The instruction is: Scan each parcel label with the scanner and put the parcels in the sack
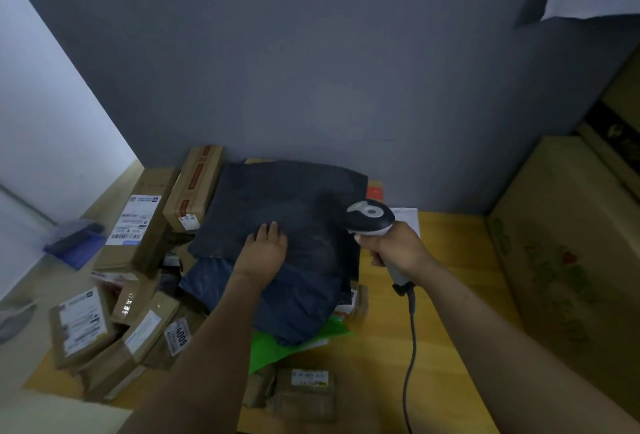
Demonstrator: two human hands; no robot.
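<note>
Dark poly parcel (277, 205) tops pile at centre, no label showing on upper face. Your left hand (265, 250) lies flat on it, fingers spread, gripping nothing. Your right hand (398, 250) clenched round scanner (372, 217) at 3 o'clock, head aimed at parcel. Step: likely finding label. Next: probably flip parcel, then scan. Sack not visible. Labelled cardboard boxes (138, 222) at 9 o'clock. Wooden table (450, 295), grey wall (311, 69) at 12.

The left hand (264, 249) lay flat, fingers spread, on a dark grey mailer bag (291, 205) atop the parcel heap by the table's (446, 312) far edge. The right hand (398, 246) gripped the corded scanner (372, 217) beside it.
</note>
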